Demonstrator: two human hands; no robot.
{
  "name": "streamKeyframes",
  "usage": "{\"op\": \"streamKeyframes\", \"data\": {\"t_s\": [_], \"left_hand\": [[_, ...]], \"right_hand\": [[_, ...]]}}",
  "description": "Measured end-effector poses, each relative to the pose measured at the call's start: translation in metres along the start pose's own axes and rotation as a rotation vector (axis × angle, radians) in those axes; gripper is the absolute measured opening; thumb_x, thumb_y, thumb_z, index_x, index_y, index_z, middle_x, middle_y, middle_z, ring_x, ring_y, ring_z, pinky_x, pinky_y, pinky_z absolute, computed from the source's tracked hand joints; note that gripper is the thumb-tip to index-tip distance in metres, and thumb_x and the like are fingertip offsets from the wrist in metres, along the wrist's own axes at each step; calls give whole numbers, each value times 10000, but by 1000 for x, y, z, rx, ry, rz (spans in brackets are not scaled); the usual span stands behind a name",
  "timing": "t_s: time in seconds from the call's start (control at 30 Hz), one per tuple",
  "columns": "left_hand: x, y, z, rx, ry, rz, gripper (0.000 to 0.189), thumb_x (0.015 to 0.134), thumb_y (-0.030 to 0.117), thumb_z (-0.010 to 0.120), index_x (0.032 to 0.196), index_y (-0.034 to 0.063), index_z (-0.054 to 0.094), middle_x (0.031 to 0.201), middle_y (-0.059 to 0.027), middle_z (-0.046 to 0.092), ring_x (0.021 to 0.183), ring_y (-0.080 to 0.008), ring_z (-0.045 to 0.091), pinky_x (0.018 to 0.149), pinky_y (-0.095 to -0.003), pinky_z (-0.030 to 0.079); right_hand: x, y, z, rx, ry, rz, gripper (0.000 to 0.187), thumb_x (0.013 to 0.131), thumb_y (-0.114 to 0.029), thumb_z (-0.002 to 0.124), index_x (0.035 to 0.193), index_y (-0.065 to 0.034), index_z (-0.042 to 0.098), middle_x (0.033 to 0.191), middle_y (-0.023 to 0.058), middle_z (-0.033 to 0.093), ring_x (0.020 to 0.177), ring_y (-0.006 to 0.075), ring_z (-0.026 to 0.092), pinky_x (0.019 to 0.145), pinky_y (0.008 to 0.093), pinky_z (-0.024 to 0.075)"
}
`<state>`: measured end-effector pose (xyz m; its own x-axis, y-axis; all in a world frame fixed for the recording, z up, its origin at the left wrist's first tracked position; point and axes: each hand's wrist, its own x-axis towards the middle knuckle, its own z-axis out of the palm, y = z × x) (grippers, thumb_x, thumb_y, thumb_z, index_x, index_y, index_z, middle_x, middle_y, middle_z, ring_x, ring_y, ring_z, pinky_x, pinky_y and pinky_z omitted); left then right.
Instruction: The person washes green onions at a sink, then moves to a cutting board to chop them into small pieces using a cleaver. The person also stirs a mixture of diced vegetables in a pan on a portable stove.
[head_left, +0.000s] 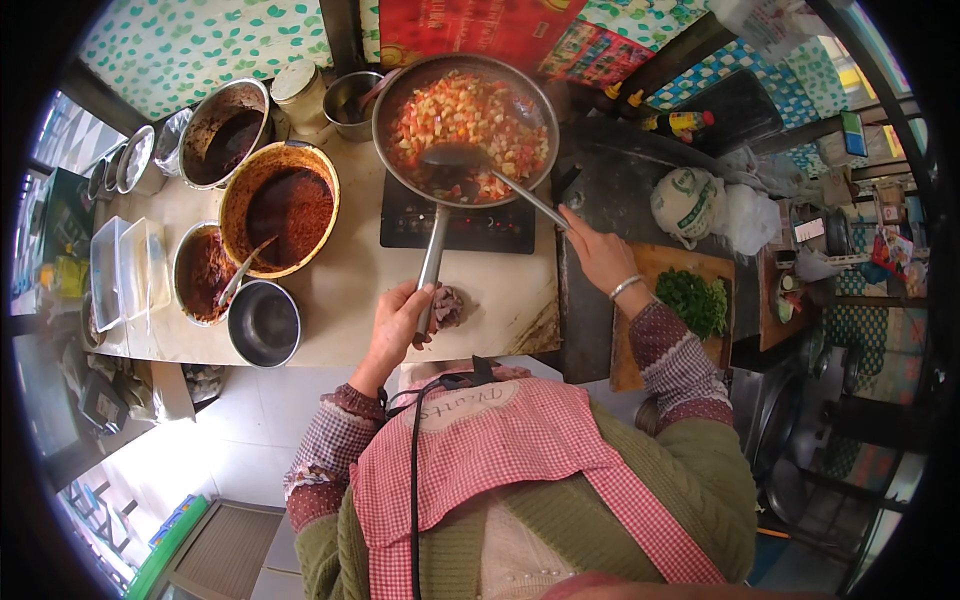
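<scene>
A frying pan (380, 139) full of diced orange, red and pale food (457, 112) sits over a black induction cooker (465, 231). My left hand (397, 319) grips the pan's metal handle (436, 244) near its end. In my right hand (600, 255) is the handle of a metal cooking spatula (529, 196). Its dark blade rests in the food at the pan's near side, partly sunk in it. Beside my left hand, on the counter, lies a crumpled greyish cloth (448, 306).
Left of the pan stand a yellow-rimmed pot of red sauce (289, 217), a bowl of red paste (199, 274) with a spoon, and a dark metal bowl (264, 324). Chopped green herbs (686, 300) lie on a wooden cutting board (630, 337) at right. Sauce bottles (679, 121) are behind.
</scene>
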<state>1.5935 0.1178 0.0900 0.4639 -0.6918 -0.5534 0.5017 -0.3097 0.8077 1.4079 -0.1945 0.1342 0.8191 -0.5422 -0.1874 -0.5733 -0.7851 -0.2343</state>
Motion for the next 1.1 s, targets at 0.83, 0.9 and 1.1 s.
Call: {"op": "streamKeyframes", "data": {"t_s": [0.83, 0.9, 1.1], "left_hand": [[2, -3, 0, 33, 21, -22, 324, 1060, 336, 572, 1081, 30, 675, 637, -39, 626, 456, -109, 555, 381, -253, 427], [3, -7, 0, 28, 18, -12, 327, 1061, 341, 569, 1083, 32, 674, 639, -39, 627, 457, -108, 557, 381, -254, 429], [5, -8, -1, 43, 31, -15, 332, 1059, 350, 570, 1077, 35, 675, 642, -41, 633, 461, -106, 559, 379, -251, 430]], "right_hand": [[104, -42, -21, -262, 128, -127, 502, 1056, -389, 553, 1550, -360, 469, 814, 202, 720, 749, 441, 702, 672, 549, 566], [78, -42, -36, -313, 118, -196, 504, 1055, -381, 562, 1550, -363, 469, 747, 173, 697, 696, 429, 693, 632, 544, 559], [45, 1, -76, -282, 160, -146, 466, 1066, -365, 550, 1531, -361, 508, 756, 200, 695, 705, 436, 689, 647, 537, 552]]}}
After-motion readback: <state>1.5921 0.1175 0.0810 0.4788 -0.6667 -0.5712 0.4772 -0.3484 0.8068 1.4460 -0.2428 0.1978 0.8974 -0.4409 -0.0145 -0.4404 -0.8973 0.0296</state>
